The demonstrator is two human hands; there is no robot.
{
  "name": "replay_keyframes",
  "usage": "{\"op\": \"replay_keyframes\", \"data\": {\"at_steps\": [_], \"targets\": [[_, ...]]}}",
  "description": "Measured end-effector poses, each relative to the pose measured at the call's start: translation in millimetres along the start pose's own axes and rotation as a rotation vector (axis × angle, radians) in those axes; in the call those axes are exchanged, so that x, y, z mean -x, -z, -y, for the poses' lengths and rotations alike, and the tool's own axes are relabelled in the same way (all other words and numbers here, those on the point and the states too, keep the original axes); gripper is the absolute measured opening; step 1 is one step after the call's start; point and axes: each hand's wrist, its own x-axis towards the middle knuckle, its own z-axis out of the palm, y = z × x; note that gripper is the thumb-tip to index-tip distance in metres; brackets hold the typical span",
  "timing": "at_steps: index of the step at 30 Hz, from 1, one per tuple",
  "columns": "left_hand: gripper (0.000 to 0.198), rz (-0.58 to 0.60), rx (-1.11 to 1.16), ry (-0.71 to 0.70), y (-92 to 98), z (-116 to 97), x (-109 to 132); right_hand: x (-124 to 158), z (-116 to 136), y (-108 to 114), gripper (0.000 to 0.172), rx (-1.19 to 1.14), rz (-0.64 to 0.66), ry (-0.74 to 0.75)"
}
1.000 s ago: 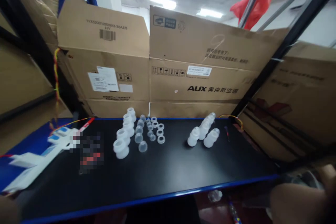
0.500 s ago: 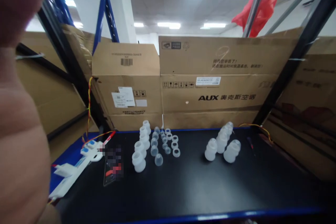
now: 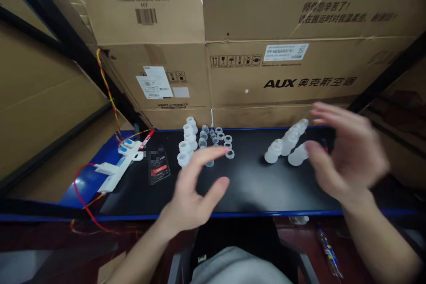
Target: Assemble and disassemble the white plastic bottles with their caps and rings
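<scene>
My left hand (image 3: 195, 186) hovers open above the black table (image 3: 253, 186), fingers apart and empty, just in front of a row of translucent plastic cups (image 3: 186, 142), small caps (image 3: 203, 136) and rings (image 3: 228, 145). My right hand (image 3: 346, 155) is raised at the right, fingers spread and a little blurred, holding nothing. It is close beside a cluster of translucent bottle-shaped pieces (image 3: 286, 146), partly covering the nearest one.
Cardboard boxes (image 3: 266, 44) wall off the back of the table. At the left lie a white power strip (image 3: 123, 164) with red and yellow wires and a small dark card (image 3: 158, 166). A black rack post (image 3: 382, 80) slants at the right. A pen (image 3: 328, 250) lies below the table.
The view dropped and moved closer to the table. Both hands have come up over the table; half a second ago only a blurred finger filled the left edge.
</scene>
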Motion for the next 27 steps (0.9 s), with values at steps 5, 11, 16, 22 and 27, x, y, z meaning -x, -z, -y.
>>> {"op": "replay_keyframes", "data": {"at_steps": [5,11,16,22,27], "targets": [[0.026,0.490,0.036,0.082,-79.8,72.7,33.2,50.8,-72.5,-58.7,0.028,0.084,0.157,-0.160],[0.026,0.547,0.129,0.084,-137.3,144.7,11.4,87.5,-110.2,-119.6,0.026,-0.001,0.139,-0.391],[0.064,0.445,0.156,0.109,-158.3,154.9,6.0,88.6,-74.6,-148.3,0.026,-0.356,0.052,-0.656],[0.044,0.428,0.216,0.228,-164.7,138.2,16.7,92.2,-30.6,-170.5,0.031,-0.782,0.213,-0.753],[0.038,0.624,0.481,0.274,-147.2,122.9,21.2,57.2,-60.2,-144.6,0.037,-1.050,-0.043,-0.931]]}}
